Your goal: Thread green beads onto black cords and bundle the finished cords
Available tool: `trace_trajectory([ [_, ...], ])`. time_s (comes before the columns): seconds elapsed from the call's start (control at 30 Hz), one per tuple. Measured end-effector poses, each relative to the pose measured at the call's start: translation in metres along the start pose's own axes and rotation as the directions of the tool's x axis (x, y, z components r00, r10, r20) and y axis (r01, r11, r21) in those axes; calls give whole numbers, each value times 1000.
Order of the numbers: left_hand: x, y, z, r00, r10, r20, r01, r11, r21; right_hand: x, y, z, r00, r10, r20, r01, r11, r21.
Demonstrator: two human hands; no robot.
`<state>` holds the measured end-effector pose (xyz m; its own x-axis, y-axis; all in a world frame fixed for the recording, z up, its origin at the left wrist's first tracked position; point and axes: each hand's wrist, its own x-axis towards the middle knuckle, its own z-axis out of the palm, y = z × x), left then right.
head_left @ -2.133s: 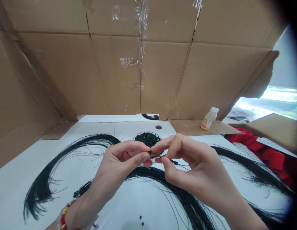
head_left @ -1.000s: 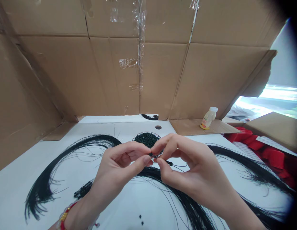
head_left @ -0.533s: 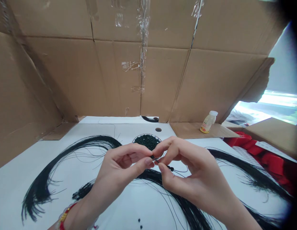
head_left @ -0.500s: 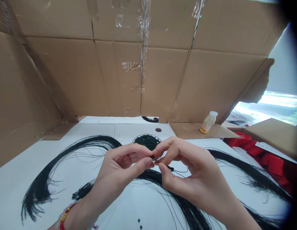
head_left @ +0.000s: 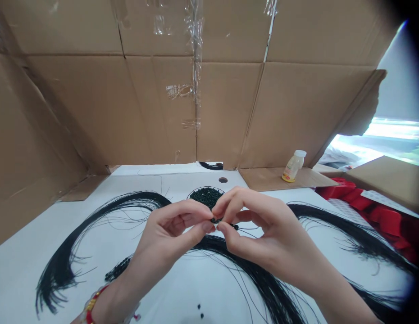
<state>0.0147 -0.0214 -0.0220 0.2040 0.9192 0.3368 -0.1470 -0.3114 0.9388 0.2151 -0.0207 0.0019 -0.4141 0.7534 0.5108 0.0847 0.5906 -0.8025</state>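
My left hand pinches a thin black cord between thumb and forefinger, at a small dark bead or knot. Close against it, the fingertips of my right hand pinch the same cord. A black bead sits on the cord just past my right thumb, and loose cord loops trail to the right. Behind my fingertips stands a round dish of small black beads, partly hidden by my hands. Below my hands a thick bundle of black cords curves over the white table.
More black cord bundles lie at left and right. A beaded bunch rests by my left wrist. Two loose beads lie in front. Cardboard walls the back; a small bottle and red items stand right.
My right fingertips have moved slightly left, closer to my left fingertips. The bead on the cord has come nearer my right thumb. The whole view has shifted a little.
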Motion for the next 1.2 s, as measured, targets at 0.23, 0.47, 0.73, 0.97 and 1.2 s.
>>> trace_trajectory([
  [0.23,-1,8,6,1000,7,-30,-4,995,100,4,2,-4,997,52,65,-54,998,20],
  [0.47,-17,-7,-15,939,-196,281,10,834,551,0,1,-19,1000,3,-28,-5,999,-51],
  [0.73,-75,-80,-34,813,-401,422,-94,625,775,-3,-3,-24,994,2,-106,-13,995,-101],
  [0.97,-86,-96,-28,796,-378,473,-147,637,757,-3,-4,-24,996,-20,-90,10,994,-109],
  [1.2,-87,-99,-27,787,-386,481,-127,662,738,-2,-7,-27,997,-26,-67,21,997,-75],
])
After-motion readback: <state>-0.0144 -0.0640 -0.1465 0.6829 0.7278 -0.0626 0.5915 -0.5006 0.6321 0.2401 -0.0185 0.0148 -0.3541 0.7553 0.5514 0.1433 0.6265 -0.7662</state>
